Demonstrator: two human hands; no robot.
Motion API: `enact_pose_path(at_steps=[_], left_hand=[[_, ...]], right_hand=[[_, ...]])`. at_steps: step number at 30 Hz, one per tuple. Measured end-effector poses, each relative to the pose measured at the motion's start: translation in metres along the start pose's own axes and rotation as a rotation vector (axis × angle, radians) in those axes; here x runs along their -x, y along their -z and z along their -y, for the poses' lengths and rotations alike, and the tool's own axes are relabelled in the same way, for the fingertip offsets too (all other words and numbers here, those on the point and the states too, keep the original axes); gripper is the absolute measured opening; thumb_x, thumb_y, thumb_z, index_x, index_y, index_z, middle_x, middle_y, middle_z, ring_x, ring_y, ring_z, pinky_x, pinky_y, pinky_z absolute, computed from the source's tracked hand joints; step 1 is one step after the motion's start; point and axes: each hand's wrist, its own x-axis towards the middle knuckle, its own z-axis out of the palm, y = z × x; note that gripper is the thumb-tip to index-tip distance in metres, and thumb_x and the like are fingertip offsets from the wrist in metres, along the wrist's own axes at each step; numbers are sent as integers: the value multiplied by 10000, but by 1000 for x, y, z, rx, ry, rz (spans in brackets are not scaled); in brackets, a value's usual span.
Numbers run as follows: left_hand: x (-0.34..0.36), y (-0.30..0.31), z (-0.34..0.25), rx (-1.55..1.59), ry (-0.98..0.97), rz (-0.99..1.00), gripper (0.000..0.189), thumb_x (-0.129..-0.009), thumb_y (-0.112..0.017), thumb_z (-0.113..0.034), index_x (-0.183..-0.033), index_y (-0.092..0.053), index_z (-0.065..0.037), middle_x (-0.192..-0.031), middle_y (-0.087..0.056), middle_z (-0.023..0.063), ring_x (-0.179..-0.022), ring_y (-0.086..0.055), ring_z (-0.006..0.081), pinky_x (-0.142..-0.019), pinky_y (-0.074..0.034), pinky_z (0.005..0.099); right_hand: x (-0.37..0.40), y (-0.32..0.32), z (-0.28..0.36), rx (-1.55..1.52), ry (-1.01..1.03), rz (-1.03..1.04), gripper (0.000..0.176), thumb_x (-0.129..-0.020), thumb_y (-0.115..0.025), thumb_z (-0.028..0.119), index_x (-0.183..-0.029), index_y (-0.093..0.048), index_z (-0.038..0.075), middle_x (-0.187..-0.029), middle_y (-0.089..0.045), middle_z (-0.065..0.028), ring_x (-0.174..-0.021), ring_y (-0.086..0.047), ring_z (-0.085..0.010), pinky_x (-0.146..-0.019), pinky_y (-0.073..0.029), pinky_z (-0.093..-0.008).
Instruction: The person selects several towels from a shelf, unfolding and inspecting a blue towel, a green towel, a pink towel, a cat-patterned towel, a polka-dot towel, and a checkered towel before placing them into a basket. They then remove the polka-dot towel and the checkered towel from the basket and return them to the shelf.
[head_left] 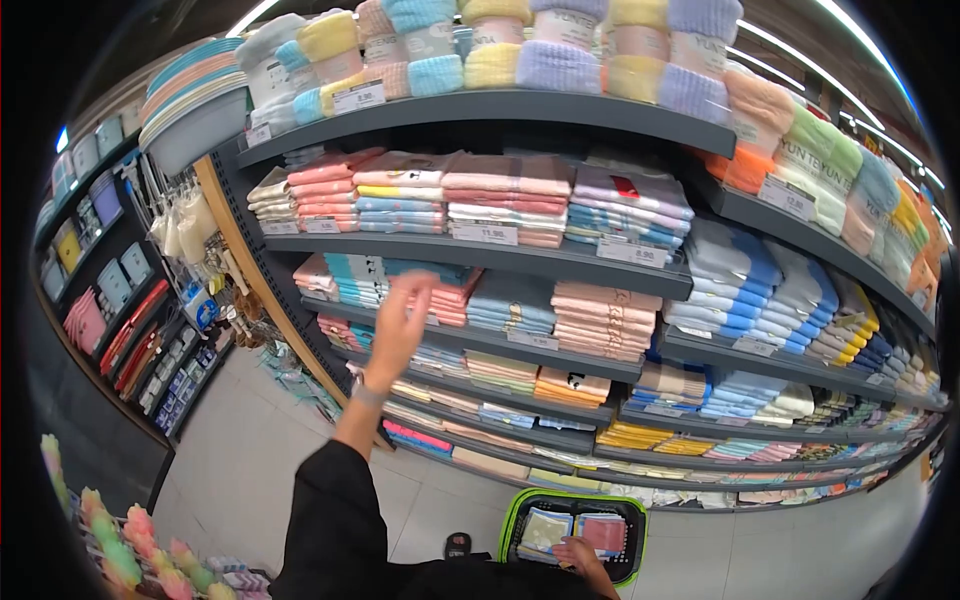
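My left hand point(403, 318) is raised before the middle shelf, fingers extended and blurred, with nothing visible in it. Behind it are folded towels, including pink striped ones point(455, 300) and a turquoise-and-white stack point(352, 280). To its right sit a grey-blue towel stack point(510, 302) and a peach towel stack point(603, 318). Low in the view, my right hand point(582, 556) is curled over a black shopping basket point(641, 545) with a green rim and seems to grip it; the handle itself is hard to make out. Inside the basket lie a pale green pack point(545, 530) and a reddish pack point(603, 532).
Rolled towels point(490, 65) fill the top shelf, and nested basins point(195, 120) jut out at upper left. More towel shelves point(770, 345) continue to the right. Tiled floor point(390, 500) lies below. Colourful fluffy items point(125, 540) stand at lower left.
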Motion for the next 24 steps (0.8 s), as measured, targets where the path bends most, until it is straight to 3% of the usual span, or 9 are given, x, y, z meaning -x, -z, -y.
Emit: enact_pose_path(at_steps=[4,8,11,12,14,17,20,23,24], left_hand=[[-99,43,16,-228,-246,-77,209,-847,-562,-111,-1028,-567,-7,-984,-594,133,-928,-571,276,-821,-433,332],[-165,71,41,-298,-440,11,262,-824,-592,-152,-1051,-562,-24,-1016,-584,146,-956,-559,299,-832,-430,357],[-196,85,68,-506,-390,411,393,-802,-614,-230,-1126,-533,-23,-1079,-578,168,-1008,-548,304,-852,-423,359],[-203,88,75,-489,-402,408,393,-802,-614,-230,-1126,-533,-23,-1079,-578,168,-1008,-548,304,-852,-423,359],[-213,94,91,-364,-244,662,409,-819,-587,-253,-1151,-533,-21,-1050,-600,176,-957,-580,292,-818,-442,347],[-223,95,108,-293,-300,654,398,-828,-559,-268,-1137,-558,-17,-1044,-609,180,-952,-587,294,-828,-449,352],[-223,93,116,-211,-277,664,381,-830,-544,-270,-1112,-582,-17,-1075,-598,186,-989,-572,310,-872,-436,363],[-226,87,123,-175,-322,620,362,-833,-534,-262,-1087,-591,-11,-987,-625,181,-950,-581,319,-840,-447,390],[-224,86,123,-307,-392,560,329,-833,-531,-262,-1027,-599,-6,-924,-632,172,-899,-588,323,-798,-458,403]], right_hand=[[-16,-36,7,1,-14,-11,319,-893,-462,168,-1127,-450,-49,-960,-613,-262,-841,-639,-316,-744,-538,-376],[-45,-88,18,-81,46,-2,307,-893,-451,173,-1110,-462,-44,-951,-615,-260,-830,-641,-312,-742,-540,-372],[-65,-139,31,-128,98,37,285,-907,-418,178,-1084,-486,-35,-977,-613,-246,-860,-637,-299,-755,-535,-367],[-63,-161,46,-113,148,60,282,-914,-403,172,-1087,-487,-35,-988,-612,-239,-875,-635,-295,-763,-533,-365],[-59,-203,79,-94,215,92,280,-912,-400,145,-1105,-488,-38,-1010,-606,-243,-913,-621,-308,-800,-518,-374],[-47,-276,147,-23,299,134,288,-916,-369,100,-1140,-495,-30,-1057,-598,-223,-979,-601,-296,-867,-484,-382],[-22,-332,216,37,531,294,315,-951,-346,156,-1172,-485,-18,-1101,-585,-202,-1001,-593,-266,-901,-464,-372],[28,-384,295,115,697,422,327,-958,-393,202,-1184,-472,-21,-1089,-595,-177,-1012,-590,-252,-878,-479,-351],[49,-401,320,129,754,447,324,-957,-387,196,-1181,-478,-19,-1078,-598,-188,-1000,-595,-265,-874,-485,-359]])
